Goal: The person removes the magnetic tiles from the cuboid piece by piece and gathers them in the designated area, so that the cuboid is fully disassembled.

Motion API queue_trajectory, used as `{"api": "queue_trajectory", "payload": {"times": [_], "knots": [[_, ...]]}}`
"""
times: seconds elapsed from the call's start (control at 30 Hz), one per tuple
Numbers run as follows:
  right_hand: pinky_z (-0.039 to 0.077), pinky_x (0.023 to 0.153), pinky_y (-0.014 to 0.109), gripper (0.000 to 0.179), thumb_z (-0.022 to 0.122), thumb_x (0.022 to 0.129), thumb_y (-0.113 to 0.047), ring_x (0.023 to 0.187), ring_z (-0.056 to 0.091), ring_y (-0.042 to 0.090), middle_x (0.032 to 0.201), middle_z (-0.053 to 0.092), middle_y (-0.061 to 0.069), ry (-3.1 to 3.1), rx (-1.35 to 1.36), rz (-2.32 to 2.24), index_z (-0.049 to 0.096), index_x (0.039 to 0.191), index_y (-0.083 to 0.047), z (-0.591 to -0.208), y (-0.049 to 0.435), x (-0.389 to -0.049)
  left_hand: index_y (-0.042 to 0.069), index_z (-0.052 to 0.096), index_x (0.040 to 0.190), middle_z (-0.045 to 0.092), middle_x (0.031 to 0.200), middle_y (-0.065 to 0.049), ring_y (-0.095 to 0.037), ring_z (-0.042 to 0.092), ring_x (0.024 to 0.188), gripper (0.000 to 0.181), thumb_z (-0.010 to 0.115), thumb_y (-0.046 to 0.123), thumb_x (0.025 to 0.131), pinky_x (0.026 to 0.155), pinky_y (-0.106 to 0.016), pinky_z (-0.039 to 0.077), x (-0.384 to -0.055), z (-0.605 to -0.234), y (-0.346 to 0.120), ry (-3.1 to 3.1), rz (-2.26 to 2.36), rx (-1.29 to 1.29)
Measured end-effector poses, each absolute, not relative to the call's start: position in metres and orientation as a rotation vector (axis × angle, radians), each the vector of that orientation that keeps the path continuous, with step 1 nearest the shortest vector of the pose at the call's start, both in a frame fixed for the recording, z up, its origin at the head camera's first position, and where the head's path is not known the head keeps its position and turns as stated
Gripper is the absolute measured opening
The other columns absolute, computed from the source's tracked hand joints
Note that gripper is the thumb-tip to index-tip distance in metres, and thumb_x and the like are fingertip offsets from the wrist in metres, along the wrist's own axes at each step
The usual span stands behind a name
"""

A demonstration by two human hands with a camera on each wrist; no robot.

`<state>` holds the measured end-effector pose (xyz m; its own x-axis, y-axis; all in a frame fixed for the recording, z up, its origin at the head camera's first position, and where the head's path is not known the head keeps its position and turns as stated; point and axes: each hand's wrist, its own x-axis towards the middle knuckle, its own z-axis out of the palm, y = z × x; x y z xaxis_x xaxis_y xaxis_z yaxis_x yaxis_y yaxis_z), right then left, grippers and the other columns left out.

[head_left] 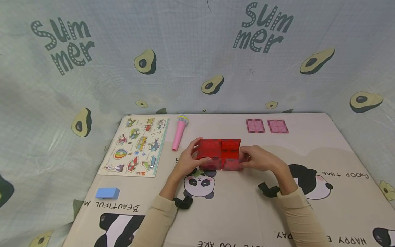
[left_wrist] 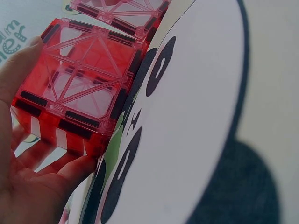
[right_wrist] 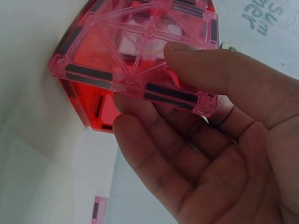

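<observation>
Red and pink see-through magnetic tiles form a box-like build (head_left: 210,146) on the printed tabletop, directly ahead of me. My left hand (head_left: 187,160) holds its left end, thumb along one edge and fingers against the red side. The left wrist view shows a square magnetic tile (left_wrist: 81,77) with dark magnet strips forming one face. At the right end, my right hand (head_left: 260,158) pinches a pink-red magnetic tile (right_wrist: 135,42), thumb on its face and fingers behind it. In the head view this tile stands beside the left one. My hands partly hide both ends of the build.
Two flat pink tiles (head_left: 255,126) lie at the back right. A pink toy microphone (head_left: 179,133) and a vehicle picture puzzle board (head_left: 132,145) lie left of the build. Nearer me at the left is a blue block (head_left: 107,193). Printed curtains (head_left: 185,41) hang behind the table.
</observation>
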<state>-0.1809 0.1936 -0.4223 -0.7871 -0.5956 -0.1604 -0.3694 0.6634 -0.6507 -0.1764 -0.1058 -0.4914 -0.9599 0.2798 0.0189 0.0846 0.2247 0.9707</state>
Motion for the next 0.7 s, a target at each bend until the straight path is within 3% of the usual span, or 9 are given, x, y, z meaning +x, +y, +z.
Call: {"api": "queue_trajectory", "payload": {"times": [0.43,0.7], "knots": [[0.049,0.064,0.024,0.016,0.077,0.085,-0.009,0.073,0.056,0.011,0.078,0.063,-0.005,2.535,-0.804,-0.869,0.062,0.085,-0.014,-0.42,0.202,-0.181,0.02,0.033,0.156,0.044,0.152,-0.007,-0.033,0.047,0.14,0.087,0.081,0.024,0.084,0.105,-0.044,0.052,-0.177,-0.491,-0.106,2.347,1.821,0.36],[0.051,0.066,0.024,0.013,0.073,0.086,-0.007,0.074,0.056,0.011,0.081,0.062,-0.004,2.541,-0.831,-0.881,0.063,0.088,-0.013,-0.419,0.205,-0.181,0.022,0.032,0.156,0.045,0.151,-0.006,-0.032,0.047,0.14,0.088,0.082,0.025,0.083,0.104,-0.045,0.053,-0.177,-0.492,-0.105,2.348,1.816,0.348]]}}
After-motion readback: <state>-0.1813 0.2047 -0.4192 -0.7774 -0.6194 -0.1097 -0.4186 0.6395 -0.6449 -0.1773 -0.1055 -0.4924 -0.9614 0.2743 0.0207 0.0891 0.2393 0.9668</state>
